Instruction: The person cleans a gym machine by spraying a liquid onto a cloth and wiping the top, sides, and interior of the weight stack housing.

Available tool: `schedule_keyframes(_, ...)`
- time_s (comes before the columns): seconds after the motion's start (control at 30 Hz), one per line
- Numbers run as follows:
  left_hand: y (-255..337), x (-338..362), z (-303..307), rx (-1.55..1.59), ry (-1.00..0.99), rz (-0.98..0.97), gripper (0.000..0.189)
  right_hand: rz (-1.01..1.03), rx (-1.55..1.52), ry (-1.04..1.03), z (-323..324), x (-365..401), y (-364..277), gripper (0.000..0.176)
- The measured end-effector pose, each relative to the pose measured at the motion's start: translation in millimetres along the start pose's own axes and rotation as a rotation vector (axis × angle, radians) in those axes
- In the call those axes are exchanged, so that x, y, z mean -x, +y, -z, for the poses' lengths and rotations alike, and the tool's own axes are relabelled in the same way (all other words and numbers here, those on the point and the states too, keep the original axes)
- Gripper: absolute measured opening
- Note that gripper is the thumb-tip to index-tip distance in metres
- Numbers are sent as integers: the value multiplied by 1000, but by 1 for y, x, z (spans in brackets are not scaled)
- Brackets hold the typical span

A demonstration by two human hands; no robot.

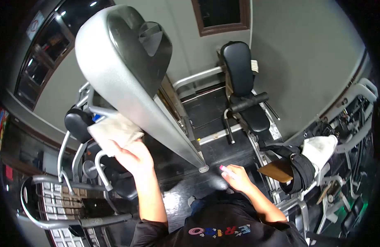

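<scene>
My left hand (134,158) is closed on a folded white cloth (111,131), its fingers partly hidden behind the cloth. The cloth is raised at the left side of a tall silver machine column (111,66) and overlaps its edge in this view. Lower and to the right, my right hand (239,181) is wrapped round a small slim bottle (228,170) with a pink top, most of it hidden in the fingers. That hand is near the column's foot, apart from the machine.
A black padded gym seat (237,68) with a roller pad (250,102) stands beyond the column. To the right, a black belt (302,172) and a white towel (319,152) hang on equipment. Curved metal bars (35,218) stick out at the lower left. The floor (185,185) is dark.
</scene>
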State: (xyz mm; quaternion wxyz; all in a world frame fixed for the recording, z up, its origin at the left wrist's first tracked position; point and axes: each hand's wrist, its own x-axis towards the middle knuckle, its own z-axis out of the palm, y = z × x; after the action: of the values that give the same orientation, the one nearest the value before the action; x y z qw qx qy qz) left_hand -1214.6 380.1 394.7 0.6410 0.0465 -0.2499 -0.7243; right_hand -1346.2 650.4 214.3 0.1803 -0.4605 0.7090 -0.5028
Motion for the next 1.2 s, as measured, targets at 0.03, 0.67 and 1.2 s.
schedule_keyframes(0.03,2,4,-41,-178,103,-252,53,20,12,-32,3,-6,1,27)
schedule_keyframes(0.67,-144,133,266,-2196,-1073,-231,56,56,-2,-110,-1,11,18,18)
schedule_keyframes(1.2,-125,80,214,34,638,704,50,31,-33,-202,-8,12,12,21)
